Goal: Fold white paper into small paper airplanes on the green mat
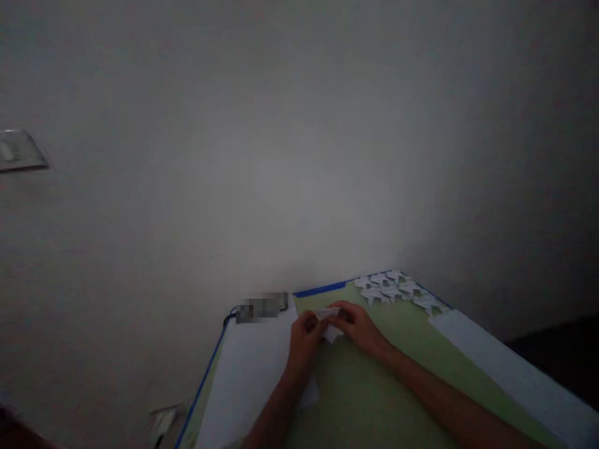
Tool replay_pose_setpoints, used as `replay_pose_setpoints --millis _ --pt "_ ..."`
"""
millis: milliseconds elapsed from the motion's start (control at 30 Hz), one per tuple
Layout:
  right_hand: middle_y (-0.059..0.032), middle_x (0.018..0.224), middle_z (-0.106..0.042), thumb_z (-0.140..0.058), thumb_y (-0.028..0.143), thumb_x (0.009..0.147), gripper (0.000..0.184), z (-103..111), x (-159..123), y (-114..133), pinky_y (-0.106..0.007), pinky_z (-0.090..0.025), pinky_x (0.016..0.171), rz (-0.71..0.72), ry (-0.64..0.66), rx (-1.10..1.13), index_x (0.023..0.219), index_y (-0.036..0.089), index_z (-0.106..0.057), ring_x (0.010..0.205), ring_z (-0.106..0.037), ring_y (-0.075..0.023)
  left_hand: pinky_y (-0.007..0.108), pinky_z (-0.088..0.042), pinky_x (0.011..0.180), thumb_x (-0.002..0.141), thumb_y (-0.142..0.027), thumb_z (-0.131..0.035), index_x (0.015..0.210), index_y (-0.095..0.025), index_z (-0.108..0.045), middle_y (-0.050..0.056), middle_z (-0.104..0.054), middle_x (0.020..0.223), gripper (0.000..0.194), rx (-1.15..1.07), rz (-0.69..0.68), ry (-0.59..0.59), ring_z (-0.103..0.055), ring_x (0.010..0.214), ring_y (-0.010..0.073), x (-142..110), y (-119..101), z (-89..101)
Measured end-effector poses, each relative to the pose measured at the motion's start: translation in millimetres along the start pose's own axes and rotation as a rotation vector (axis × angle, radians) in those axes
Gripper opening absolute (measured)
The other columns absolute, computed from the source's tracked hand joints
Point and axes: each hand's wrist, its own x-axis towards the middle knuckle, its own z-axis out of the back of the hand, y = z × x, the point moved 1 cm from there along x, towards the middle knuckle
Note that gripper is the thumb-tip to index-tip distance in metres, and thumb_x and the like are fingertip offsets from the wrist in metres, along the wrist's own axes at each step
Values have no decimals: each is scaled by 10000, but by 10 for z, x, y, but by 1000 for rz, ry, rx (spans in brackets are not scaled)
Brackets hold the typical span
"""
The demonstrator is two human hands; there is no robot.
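Note:
Between my two hands, above the green table top (374, 386), is a small folded piece of white paper (332, 334). My left hand (306, 333) pinches its left side with thumb and fingers. On its right side, my right hand (358, 323) grips the paper, the thumb near the left one. The paper's exact folds are too small and dim to make out. At the far right corner lie several folded white paper figures (390, 292) with pointed ends, set close together.
White paper sheets (248, 368) lie along the table's left side, with a blurred-out object (262, 307) at their far end. Another white strip of paper (505, 368) runs along the right edge. A plain wall (299, 156) stands behind the table, with a switch plate (21, 149) at left.

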Motion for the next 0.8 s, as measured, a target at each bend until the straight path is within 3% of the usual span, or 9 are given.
replay_pose_setpoints --millis 400,533,667,800 --pt "-8 750 -635 -718 395 798 278 -10 -45 83 -289 -430 639 8 14 -23 967 174 -723 684 -559 -172 233 -392 545 643 -492 -844 645 -173 -585 -15 -569 600 411 -19 1 -2 -529 584 136 -15 37 4" --pt "1 725 -601 -713 477 812 306 -15 -42 126 -279 -398 604 -1 2 12 825 176 -661 656 -521 -159 265 -455 614 694 -493 -825 763 -161 -669 27 -670 696 373 -56 4 42 -621 661 178 -20 53 -2" --pt "31 660 -525 -740 520 783 363 0 -44 186 -269 -347 572 -68 5 66 726 186 -609 618 -461 -138 308 -491 694 725 -506 -797 838 -152 -702 74 -729 790 383 -42 6 84 -673 750 223 -24 74 -13" --pt "30 665 -527 -739 528 761 367 7 -34 197 -268 -322 562 -155 16 149 731 182 -620 618 -452 -133 314 -479 709 762 -477 -750 818 -155 -705 63 -717 773 330 50 -42 93 -651 741 216 -38 25 -14"
